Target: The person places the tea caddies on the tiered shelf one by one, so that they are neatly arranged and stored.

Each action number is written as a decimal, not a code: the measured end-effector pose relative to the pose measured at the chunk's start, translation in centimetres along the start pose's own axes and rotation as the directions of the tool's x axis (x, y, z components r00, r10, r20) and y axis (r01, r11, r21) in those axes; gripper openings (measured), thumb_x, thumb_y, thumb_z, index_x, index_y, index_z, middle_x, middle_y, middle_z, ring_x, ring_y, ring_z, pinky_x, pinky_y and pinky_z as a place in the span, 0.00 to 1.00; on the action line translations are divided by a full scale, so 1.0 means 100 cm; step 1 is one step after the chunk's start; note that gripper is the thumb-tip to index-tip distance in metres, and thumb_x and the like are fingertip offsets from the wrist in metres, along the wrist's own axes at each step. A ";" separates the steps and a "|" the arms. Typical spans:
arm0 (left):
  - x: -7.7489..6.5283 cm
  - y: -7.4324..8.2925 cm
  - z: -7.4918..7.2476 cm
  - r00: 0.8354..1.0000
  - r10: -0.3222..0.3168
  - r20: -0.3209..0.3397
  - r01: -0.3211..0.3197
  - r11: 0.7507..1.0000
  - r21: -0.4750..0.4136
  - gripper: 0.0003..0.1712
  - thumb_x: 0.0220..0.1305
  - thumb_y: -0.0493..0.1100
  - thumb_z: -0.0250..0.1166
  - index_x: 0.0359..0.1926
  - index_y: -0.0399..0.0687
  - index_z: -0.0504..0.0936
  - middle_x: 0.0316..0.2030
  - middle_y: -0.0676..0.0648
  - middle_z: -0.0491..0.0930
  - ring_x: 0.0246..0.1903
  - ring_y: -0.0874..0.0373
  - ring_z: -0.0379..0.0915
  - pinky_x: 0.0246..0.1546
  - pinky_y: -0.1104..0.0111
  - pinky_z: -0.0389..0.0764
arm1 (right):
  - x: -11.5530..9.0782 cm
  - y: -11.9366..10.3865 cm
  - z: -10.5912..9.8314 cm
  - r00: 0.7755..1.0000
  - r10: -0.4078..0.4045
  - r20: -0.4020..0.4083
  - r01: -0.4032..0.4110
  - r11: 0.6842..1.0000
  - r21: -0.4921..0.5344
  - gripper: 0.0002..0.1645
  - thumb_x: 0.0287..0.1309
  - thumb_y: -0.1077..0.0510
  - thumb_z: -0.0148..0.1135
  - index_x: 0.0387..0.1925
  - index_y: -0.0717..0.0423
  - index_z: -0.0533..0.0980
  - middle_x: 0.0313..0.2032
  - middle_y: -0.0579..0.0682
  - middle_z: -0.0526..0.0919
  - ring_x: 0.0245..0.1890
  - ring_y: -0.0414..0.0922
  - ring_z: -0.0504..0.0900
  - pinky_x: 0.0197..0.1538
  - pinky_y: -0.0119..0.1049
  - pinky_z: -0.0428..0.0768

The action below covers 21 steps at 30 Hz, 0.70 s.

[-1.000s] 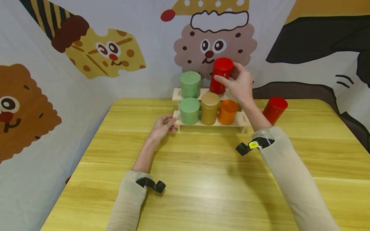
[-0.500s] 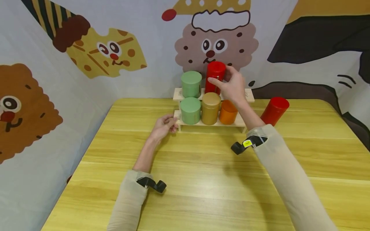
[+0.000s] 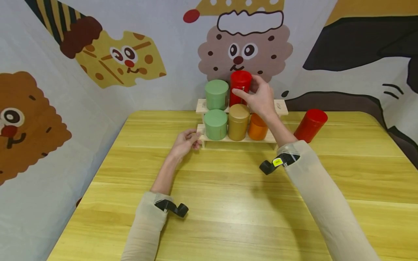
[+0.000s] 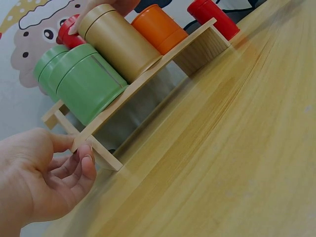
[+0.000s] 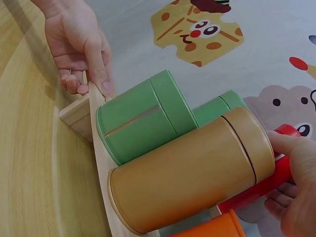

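Observation:
A two-tier wooden rack (image 3: pixel 281 106) stands at the back of the table. At the left end of its lower board, my left hand (image 3: pixel 183 145) pinches the wood between thumb and fingers, as the left wrist view shows close up. My right hand (image 3: pixel 262 97) grips a tall red canister (image 3: pixel 240 77) upright at the upper board, right beside a green canister (image 3: pixel 216 95). The red one's base is hidden behind a gold canister (image 3: pixel 238 125). On the lower board the gold one stands between another green canister (image 3: pixel 215 125) and a short orange canister (image 3: pixel 257 128).
A second red canister (image 3: pixel 310 125) stands on the table, right of the rack. Behind the table (image 3: pixel 209 203) hangs a cloth (image 3: pixel 183 54) printed with cartoon snacks. Dark wrist cameras (image 3: pixel 271 166) stick out from both sleeves.
My right hand has moved left and slightly down with the red canister, bringing it from a raised, tilted position to upright beside the rear green canister. My left hand has stayed in place.

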<state>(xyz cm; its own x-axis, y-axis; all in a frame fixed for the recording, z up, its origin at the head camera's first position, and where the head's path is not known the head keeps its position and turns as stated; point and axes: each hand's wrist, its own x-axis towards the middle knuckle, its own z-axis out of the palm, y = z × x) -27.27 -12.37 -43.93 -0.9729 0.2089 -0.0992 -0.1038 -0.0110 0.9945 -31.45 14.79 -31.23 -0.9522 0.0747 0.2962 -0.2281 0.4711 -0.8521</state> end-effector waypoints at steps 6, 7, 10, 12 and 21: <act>0.001 -0.001 -0.001 1.000 -0.009 -0.002 0.009 1.000 0.004 0.27 0.77 0.40 0.57 0.68 0.27 0.66 0.34 0.43 0.80 0.28 0.60 0.77 0.31 0.75 0.82 | -0.001 -0.001 -0.002 1.000 -0.009 0.019 0.009 1.000 -0.017 0.44 0.57 0.45 0.75 0.70 0.55 0.67 0.61 0.54 0.78 0.59 0.49 0.78 0.64 0.37 0.75; 0.001 -0.001 -0.001 1.000 -0.010 -0.003 0.010 1.000 0.002 0.27 0.77 0.40 0.58 0.68 0.27 0.66 0.34 0.42 0.80 0.28 0.59 0.77 0.31 0.75 0.82 | -0.002 -0.001 -0.003 1.000 -0.010 0.022 0.010 1.000 -0.020 0.45 0.57 0.44 0.74 0.71 0.55 0.67 0.62 0.54 0.78 0.59 0.49 0.77 0.65 0.37 0.75; 0.001 -0.002 -0.001 1.000 -0.010 -0.004 0.010 1.000 0.001 0.27 0.77 0.40 0.58 0.68 0.27 0.66 0.34 0.42 0.80 0.27 0.60 0.77 0.31 0.75 0.82 | -0.004 -0.001 -0.005 0.999 -0.002 0.032 0.002 1.000 -0.018 0.46 0.58 0.43 0.73 0.72 0.55 0.65 0.63 0.54 0.76 0.61 0.49 0.75 0.67 0.39 0.72; 0.000 -0.002 -0.001 1.000 -0.008 -0.005 0.008 1.000 0.002 0.27 0.77 0.40 0.58 0.68 0.27 0.66 0.34 0.42 0.80 0.27 0.60 0.77 0.30 0.75 0.82 | -0.005 0.000 -0.007 0.999 0.004 0.038 -0.003 1.000 -0.011 0.47 0.58 0.42 0.73 0.72 0.55 0.65 0.64 0.54 0.76 0.63 0.49 0.74 0.68 0.39 0.71; -0.001 0.000 -0.001 1.000 -0.002 -0.005 0.002 1.000 0.011 0.26 0.77 0.40 0.57 0.68 0.28 0.66 0.36 0.40 0.81 0.27 0.59 0.77 0.30 0.74 0.83 | -0.015 0.008 -0.025 1.000 -0.014 0.003 0.014 1.000 0.021 0.45 0.59 0.41 0.72 0.70 0.58 0.66 0.64 0.56 0.74 0.64 0.49 0.72 0.70 0.36 0.67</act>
<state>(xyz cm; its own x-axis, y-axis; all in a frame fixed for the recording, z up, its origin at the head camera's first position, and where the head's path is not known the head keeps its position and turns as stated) -27.21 -12.48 -43.95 -0.9737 0.2039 -0.1013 -0.1034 0.0004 0.9946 -29.72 17.22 -31.23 -0.9495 0.0651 0.3070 -0.2458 0.4539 -0.8564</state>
